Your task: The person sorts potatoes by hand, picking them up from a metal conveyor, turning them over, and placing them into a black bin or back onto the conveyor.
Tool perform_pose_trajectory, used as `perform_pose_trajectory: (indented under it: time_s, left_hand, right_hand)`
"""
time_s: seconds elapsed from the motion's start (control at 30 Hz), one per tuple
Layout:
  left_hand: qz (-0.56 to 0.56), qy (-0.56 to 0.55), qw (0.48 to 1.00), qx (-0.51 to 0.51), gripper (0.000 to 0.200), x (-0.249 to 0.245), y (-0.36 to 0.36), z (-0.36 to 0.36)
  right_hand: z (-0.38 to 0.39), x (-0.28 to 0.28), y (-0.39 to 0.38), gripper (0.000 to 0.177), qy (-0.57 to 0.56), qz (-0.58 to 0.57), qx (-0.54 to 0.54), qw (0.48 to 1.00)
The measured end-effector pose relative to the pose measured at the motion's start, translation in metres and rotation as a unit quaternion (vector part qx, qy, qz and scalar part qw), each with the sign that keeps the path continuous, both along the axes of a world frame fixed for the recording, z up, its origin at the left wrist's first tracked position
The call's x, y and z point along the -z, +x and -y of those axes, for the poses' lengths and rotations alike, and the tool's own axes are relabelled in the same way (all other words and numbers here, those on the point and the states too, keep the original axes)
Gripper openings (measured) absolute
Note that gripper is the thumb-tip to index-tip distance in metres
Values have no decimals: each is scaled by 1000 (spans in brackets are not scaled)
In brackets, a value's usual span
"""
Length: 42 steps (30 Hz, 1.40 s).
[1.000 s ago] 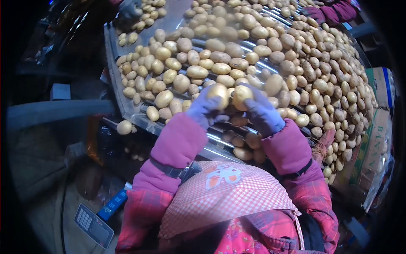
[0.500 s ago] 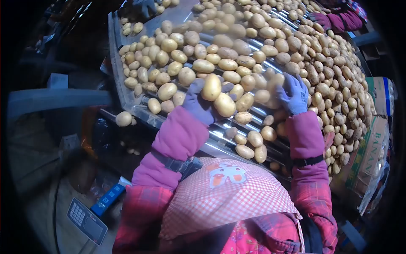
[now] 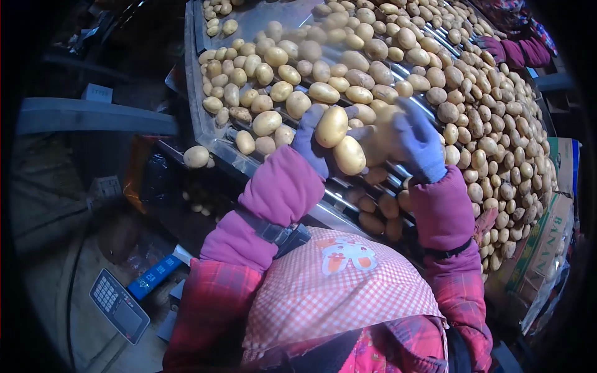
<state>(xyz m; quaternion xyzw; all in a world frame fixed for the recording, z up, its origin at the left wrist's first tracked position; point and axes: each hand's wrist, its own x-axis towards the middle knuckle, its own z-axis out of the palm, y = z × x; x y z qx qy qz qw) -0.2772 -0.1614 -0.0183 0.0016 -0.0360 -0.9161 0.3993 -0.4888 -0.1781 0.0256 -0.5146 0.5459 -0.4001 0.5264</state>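
Observation:
In a purple glove, my left hand (image 3: 313,140) is closed round two pale yellow potatoes, an upper one (image 3: 331,127) and a lower one (image 3: 349,155). My right hand (image 3: 418,140), gloved too, is smeared by motion just to the right. A blurred potato (image 3: 389,127) lies against its fingers; the grip on it is hard to make out. Below and around both hands, many potatoes (image 3: 324,92) rest on metal rollers (image 3: 336,198).
A metal side rail (image 3: 198,118) borders the rollers on the left. A scale display (image 3: 119,306) stands at lower left. Cardboard boxes (image 3: 540,258) are at the right. A co-worker's gloved hand and sleeve (image 3: 522,52) reach in at the top right.
The view has shifted, moving the scene mostly rightward. My left hand still holds its two potatoes. My right hand has come closer to my left, with a blurred potato at its fingers.

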Motion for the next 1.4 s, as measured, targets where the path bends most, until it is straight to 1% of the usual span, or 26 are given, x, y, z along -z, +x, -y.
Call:
perform_pose_trajectory:
  time_s: [0.07,0.1,0.13,0.2,0.27,0.33,0.37,0.57,0.63,0.67,0.73,0.77,0.8,0.87,0.9,0.93,1.0,1.1,1.13,1.17,1.2,1.23,1.27,1.3,1.33,1.4]
  left_hand:
    - [141,39,987,-72,78,-30,-6,-4]
    - [139,39,987,-74,78,-28,-6,-5]
    - [96,49,991,-75,77,-24,-5,-4]
    - [9,68,995,-72,76,-21,-5,-2]
    - [27,55,995,-85,77,-26,-7,-4]
    - [49,41,994,-93,78,-33,-9,-7]
    - [51,18,994,-93,78,-35,-10,-9]
    - [64,-97,988,-104,80,-52,-2,-21]
    - [338,-140,925,-108,77,-64,5,-23]
    - [339,-141,924,-110,77,-55,16,-21]
    - [155,-216,963,-46,71,-23,43,-16]
    - [348,-156,912,-154,67,-9,23,-23]
    - [348,-153,912,-158,67,-11,24,-24]
    - [352,-136,913,-159,63,-17,29,-26]
    - [383,-147,892,-188,62,-13,27,-27]
    - [384,-144,892,-190,62,-12,30,-28]
    - [434,-150,862,-213,61,-16,37,-27]
    - [430,-101,870,-218,61,-36,43,-31]
    - [424,-85,874,-221,61,-38,45,-32]
    - [488,-66,852,-177,63,-35,51,-30]
    - [486,-65,853,-181,63,-33,53,-28]
    - [481,-102,843,-218,65,-30,54,-26]
    - [477,-137,830,-254,66,-25,55,-23]
    - [474,-156,818,-286,68,-24,56,-20]
    - [474,-157,816,-292,68,-25,61,-20]
    - [556,-180,774,-245,63,-31,69,-22]
  right_hand:
    - [-8,-11,8,39,-26,-38,-86,995]
    - [-10,-8,12,34,-90,-29,-88,992]
    - [-11,-10,10,34,-92,-31,-91,991]
    - [-16,-14,1,34,28,27,-110,993]
    - [-22,-8,-2,34,2,28,-115,993]
    - [-27,-5,-2,35,37,62,-130,989]
    - [-29,-8,-2,37,4,27,-144,989]
    - [-35,-9,2,41,4,50,-178,983]
    - [-35,-7,6,42,-23,3,-196,980]
    - [-35,-8,9,42,-24,4,-198,980]
    - [-33,-12,17,46,49,-4,-215,975]
    - [-32,-10,25,52,1,27,-225,974]
    - [-31,-11,33,52,3,25,-230,973]
    - [-30,-17,50,55,-64,37,-215,974]
    - [-29,-19,59,57,2,75,-225,972]
    - [-28,-13,65,57,-15,69,-233,970]
    - [-19,2,78,56,-23,142,-243,959]
    - [-13,5,91,55,34,123,-233,964]
    - [-10,4,93,55,8,111,-242,964]
    - [-9,3,93,55,34,105,-243,964]
    - [-6,1,94,55,59,98,-244,963]
    - [-2,14,93,55,58,95,-248,962]
    - [3,41,92,55,94,162,-279,942]
    - [7,41,103,55,131,228,-309,914]
    - [7,35,108,55,128,227,-315,913]
    - [1,17,118,55,138,141,-298,934]
